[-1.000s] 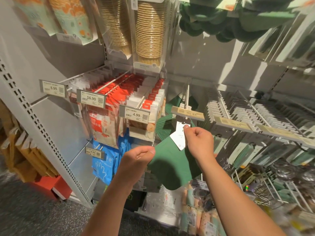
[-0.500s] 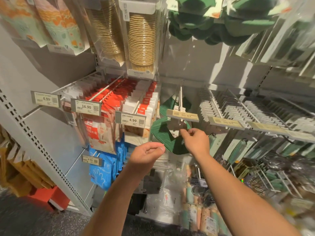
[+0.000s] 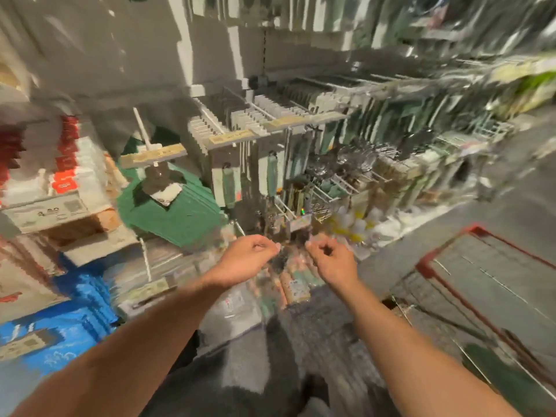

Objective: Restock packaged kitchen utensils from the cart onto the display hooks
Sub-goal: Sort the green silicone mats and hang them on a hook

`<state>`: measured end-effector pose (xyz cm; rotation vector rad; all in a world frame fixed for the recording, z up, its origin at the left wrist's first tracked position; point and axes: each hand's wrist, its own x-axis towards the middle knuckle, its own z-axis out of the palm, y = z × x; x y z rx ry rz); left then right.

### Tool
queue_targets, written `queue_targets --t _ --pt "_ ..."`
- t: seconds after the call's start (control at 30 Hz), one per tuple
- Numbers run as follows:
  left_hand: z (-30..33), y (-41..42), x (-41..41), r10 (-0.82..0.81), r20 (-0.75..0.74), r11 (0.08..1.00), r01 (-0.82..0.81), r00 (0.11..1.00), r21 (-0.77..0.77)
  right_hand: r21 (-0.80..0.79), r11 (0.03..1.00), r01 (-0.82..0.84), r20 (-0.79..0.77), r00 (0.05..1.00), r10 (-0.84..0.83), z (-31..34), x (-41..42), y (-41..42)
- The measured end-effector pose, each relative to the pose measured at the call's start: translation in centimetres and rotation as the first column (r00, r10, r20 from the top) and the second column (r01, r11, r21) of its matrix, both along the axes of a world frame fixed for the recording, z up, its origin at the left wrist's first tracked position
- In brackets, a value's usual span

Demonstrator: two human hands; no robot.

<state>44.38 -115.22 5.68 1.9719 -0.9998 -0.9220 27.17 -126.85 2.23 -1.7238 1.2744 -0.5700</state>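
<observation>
1. I see a heavily blurred view of a shop display, with both bare forearms reaching up from the bottom of the frame toward its centre.
2. My left hand (image 3: 246, 256) sits just left of centre, fingers loosely curled, thumb near the fingertips, with nothing in its grip that I can make out.
3. My right hand (image 3: 330, 257) sits just right of centre, close beside the left but not touching it, fingers also loosely curled and apparently empty; the blur keeps me from being sure.
4. The green packaged items (image 3: 177, 210) hang on a display hook (image 3: 143, 130) left of centre, above and well apart from both hands, with a small white tag (image 3: 165, 194) on the front one.
5. A tan price label (image 3: 153, 154) crosses the front end of that hook.
6. Rows of grey-carded utensils (image 3: 258, 121) fill hooks across the middle and upper right.
7. The red-framed cart (image 3: 445, 260) stands at the lower right; its contents are too smeared to tell.
8. Blue packages (image 3: 60, 332) fill the lower left, red-and-white packages (image 3: 66, 164) the left edge.
</observation>
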Motion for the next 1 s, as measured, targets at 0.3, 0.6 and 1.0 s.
queue_targets --t 0.3,0.6,1.0 --pt "-3.1 -11.0 -12.8 -0.476 0.235 0.863 0.399 0.848 0.309 0.123 0.944 0.306 -0.011 0.952 -0.307 -2.2 -19.6 -2.7" --pt "-5.2 -24.7 -32.9 -0.733 0.261 0.68 0.672 0.628 0.294 0.096 0.807 0.583 -0.107 0.812 -0.574 -5.7 -41.1 -8.7" --pt "-11.8 -35.0 -48.3 -0.913 0.132 0.405 0.817 0.387 0.41 0.203 0.592 0.78 -0.228 0.626 -0.746 -12.8 -55.1 -12.9"
